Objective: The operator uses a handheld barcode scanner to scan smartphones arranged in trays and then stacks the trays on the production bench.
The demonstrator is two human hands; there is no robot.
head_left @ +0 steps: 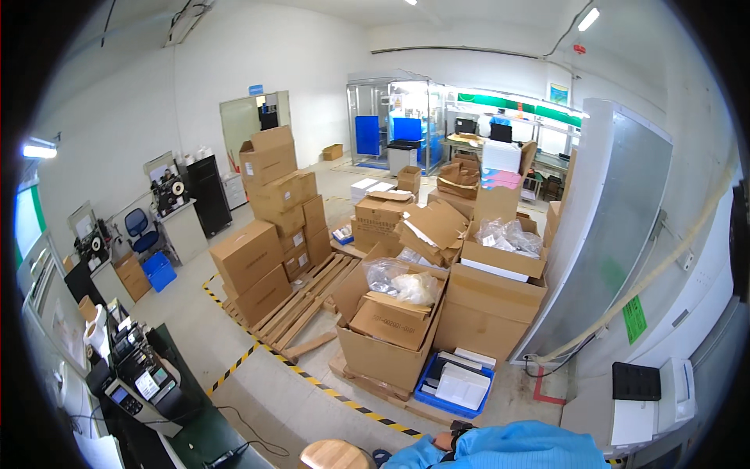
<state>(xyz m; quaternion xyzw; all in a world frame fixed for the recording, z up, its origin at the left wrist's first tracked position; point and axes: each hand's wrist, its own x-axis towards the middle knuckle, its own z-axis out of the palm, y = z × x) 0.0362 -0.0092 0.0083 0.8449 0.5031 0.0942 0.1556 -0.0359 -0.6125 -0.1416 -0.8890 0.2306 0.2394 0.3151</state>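
Observation:
At the bottom edge, a light blue sleeve [523, 447] comes in from the right, with a dark band [461, 427] at its wrist. Just past the band, a small part of my right hand [443, 441] shows against more blue cloth [414, 453]; its fingers are hidden. My left hand is out of sight. A round wooden stool seat [336, 454] lies to the left of the hand. Beyond it on the floor, a blue crate [455, 383] holds white, flat box-like pieces.
An open carton [391, 363] with plastic bags stands on a pallet ahead. More cartons [250, 262] are stacked by a wooden pallet [301, 301]. Striped floor tape [344, 396] crosses in front. Left is a green-topped bench [183, 391] with a label printer [148, 383]; a tall grey cabinet [598, 234] stands right.

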